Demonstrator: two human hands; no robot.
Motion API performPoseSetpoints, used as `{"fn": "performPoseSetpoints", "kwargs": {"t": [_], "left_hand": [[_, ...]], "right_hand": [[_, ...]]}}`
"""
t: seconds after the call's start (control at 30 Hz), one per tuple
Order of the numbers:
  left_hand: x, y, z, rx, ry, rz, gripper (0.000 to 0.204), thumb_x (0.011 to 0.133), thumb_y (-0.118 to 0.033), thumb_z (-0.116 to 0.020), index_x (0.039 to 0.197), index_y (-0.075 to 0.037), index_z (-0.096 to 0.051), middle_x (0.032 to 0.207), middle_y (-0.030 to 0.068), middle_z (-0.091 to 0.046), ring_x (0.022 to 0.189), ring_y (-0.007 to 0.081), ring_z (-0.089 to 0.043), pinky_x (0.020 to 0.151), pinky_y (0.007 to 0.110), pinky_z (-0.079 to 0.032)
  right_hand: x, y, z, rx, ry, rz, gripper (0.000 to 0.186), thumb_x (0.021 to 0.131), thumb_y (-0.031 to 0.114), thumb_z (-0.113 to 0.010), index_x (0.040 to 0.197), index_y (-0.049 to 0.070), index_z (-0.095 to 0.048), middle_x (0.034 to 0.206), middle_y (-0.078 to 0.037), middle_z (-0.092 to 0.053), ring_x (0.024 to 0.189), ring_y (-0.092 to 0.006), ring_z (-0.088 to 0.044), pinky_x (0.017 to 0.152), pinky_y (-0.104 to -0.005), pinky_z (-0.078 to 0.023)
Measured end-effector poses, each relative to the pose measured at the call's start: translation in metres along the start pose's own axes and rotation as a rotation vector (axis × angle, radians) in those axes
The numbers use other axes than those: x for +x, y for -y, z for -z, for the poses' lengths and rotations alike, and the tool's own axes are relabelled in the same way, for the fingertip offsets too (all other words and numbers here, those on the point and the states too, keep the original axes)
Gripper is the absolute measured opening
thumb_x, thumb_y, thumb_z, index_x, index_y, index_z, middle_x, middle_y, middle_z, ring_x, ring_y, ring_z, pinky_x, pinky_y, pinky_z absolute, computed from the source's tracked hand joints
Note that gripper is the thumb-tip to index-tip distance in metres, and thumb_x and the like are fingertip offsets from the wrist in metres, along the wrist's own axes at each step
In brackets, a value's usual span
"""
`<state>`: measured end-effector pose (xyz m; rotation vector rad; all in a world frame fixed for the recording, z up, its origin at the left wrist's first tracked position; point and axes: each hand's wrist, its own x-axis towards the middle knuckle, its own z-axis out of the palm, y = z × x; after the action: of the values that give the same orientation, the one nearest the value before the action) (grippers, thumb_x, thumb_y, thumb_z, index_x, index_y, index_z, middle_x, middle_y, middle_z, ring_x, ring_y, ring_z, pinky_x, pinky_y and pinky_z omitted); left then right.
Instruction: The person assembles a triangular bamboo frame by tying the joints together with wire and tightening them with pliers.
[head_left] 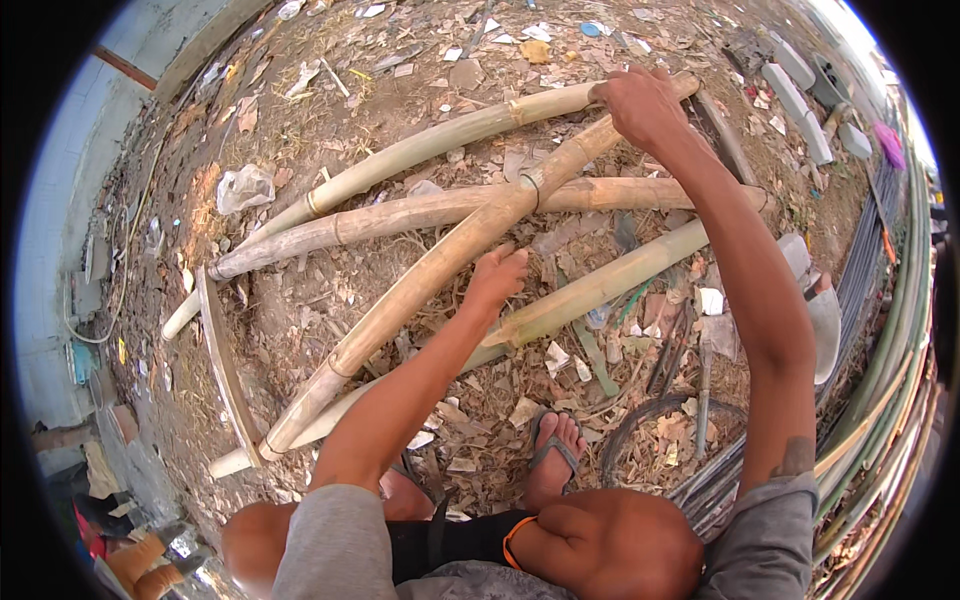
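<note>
My right hand is closed over bamboo at the far right, where the far bamboo pole meets the upper end of the diagonal bamboo pole. That diagonal pole lies across the middle bamboo pole. Just on the near side of it, my left hand has curled fingers; whatever they may hold is hidden. Beneath that hand runs the near bamboo pole. A flat wooden strip spans the poles' left ends, and a second short strip sits at the right.
Dry leaves and scraps cover the ground. A clear plastic bag lies at left, near a pale wall. Long bundled rods and bamboo lengths line the right side. A wire coil lies close to my sandalled foot.
</note>
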<state>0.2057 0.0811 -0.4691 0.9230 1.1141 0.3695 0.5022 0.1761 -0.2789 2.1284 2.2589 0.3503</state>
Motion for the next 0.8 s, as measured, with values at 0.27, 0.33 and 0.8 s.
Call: {"fn": "performPoseSetpoints", "kwargs": {"t": [0.27, 0.33, 0.8], "left_hand": [[0.035, 0.014, -0.027, -0.559, -0.311, 0.069, 0.058, 0.109, -0.019, -0.064, 0.157, -0.001, -0.039, 0.153, 0.016, -0.047, 0.121, 0.0301, -0.066, 0.102, 0.043, -0.056], [0.046, 0.015, -0.022, -0.597, -0.276, 0.052, 0.054, 0.109, -0.019, -0.062, 0.155, -0.001, -0.041, 0.153, 0.0158, -0.047, 0.121, 0.03, -0.066, 0.101, 0.043, -0.057], [0.062, -0.004, -0.036, -0.485, -0.205, 0.102, 0.009, 0.108, -0.017, -0.064, 0.11, -0.012, -0.071, 0.1, 0.0015, -0.074, 0.088, 0.0136, -0.065, 0.078, 0.031, -0.055]], "right_hand": [[0.071, 0.057, -0.072, 0.001, 0.306, 0.284, 0.013, 0.092, 0.01, -0.072, 0.096, 0.018, -0.082, 0.107, -0.004, -0.079, 0.121, -0.0268, -0.065, 0.106, -0.0565, -0.047], [0.074, 0.069, -0.085, 0.012, 0.318, 0.337, 0.013, 0.092, 0.012, -0.072, 0.096, 0.018, -0.082, 0.107, -0.004, -0.079, 0.123, -0.0267, -0.064, 0.105, -0.0565, -0.047], [0.043, 0.095, -0.106, 0.14, 0.054, 0.363, 0.008, 0.084, 0.004, -0.071, 0.088, 0.001, -0.078, 0.09, -0.02, -0.077, 0.087, -0.0359, -0.078, 0.076, -0.0452, -0.065]]}}
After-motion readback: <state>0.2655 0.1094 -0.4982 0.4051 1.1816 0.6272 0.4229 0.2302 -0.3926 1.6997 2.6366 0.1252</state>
